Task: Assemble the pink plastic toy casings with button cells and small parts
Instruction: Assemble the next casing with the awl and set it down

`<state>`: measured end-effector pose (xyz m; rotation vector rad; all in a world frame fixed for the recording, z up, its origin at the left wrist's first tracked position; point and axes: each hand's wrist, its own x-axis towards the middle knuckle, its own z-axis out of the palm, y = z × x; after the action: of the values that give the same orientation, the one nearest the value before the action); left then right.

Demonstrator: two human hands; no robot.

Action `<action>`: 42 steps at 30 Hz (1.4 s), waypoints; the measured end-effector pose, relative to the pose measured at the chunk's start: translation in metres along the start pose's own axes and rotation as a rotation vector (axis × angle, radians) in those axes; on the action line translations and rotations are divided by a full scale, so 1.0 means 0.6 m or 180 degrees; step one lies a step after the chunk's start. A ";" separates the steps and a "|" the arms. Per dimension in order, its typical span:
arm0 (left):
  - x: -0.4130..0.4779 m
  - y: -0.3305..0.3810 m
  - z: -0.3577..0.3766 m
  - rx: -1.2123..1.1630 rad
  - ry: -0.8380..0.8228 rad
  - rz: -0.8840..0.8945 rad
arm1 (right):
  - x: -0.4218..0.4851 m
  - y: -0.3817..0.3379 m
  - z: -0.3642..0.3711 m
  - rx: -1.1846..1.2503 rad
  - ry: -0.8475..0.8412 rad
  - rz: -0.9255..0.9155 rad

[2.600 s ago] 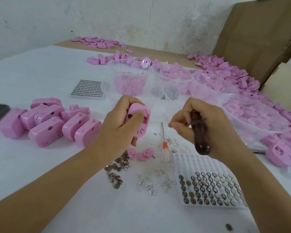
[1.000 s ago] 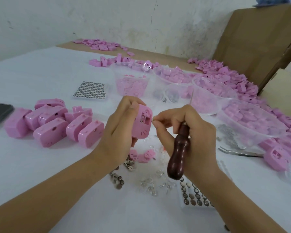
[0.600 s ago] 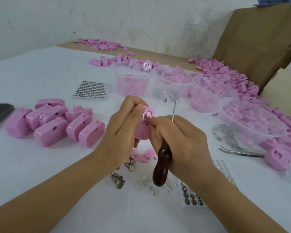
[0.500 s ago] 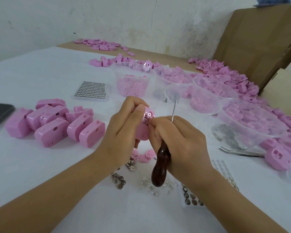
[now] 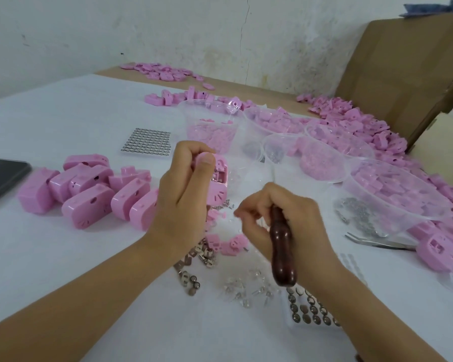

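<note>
Pink casing [image 5: 218, 184] sat clamped in the left hand [image 5: 183, 197]. The right hand [image 5: 285, 223] clutched a wooden tool [image 5: 281, 257]; steadiness seemed key.

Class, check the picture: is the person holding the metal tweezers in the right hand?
No: the tweezers lie on the white table, while the right hand grips a dark wooden-handled tool.

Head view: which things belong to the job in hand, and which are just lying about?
In the job:
left hand gripping a pink casing
right hand holding a wooden-handled tool
button cells
metal clips
clear small parts
loose pink bits

Lying about:
tweezers
dark flat device at the left edge
cardboard by the wall
</note>
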<state>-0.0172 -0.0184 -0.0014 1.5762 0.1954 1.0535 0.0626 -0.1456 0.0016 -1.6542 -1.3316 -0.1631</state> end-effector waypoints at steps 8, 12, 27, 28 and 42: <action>0.004 0.001 -0.003 -0.0145 0.0085 0.0145 | -0.013 -0.004 0.026 -0.0242 -0.1478 0.0055; 0.003 0.003 -0.003 0.0055 -0.0030 0.0200 | -0.011 -0.006 0.020 -0.0319 -0.1354 0.0036; 0.011 -0.004 -0.007 -0.0697 -0.0032 0.0143 | -0.010 -0.021 0.020 0.0266 -0.1442 -0.0023; 0.011 -0.003 -0.007 -0.0731 -0.0005 0.0133 | -0.012 -0.024 0.024 0.0199 -0.1534 -0.0076; 0.011 -0.007 -0.008 -0.0783 -0.0082 0.0232 | -0.015 -0.017 0.033 -0.0001 -0.1574 0.0101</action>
<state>-0.0149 -0.0093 -0.0021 1.3819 -0.0100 1.0701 0.0422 -0.1382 -0.0083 -1.7822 -1.6632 0.2838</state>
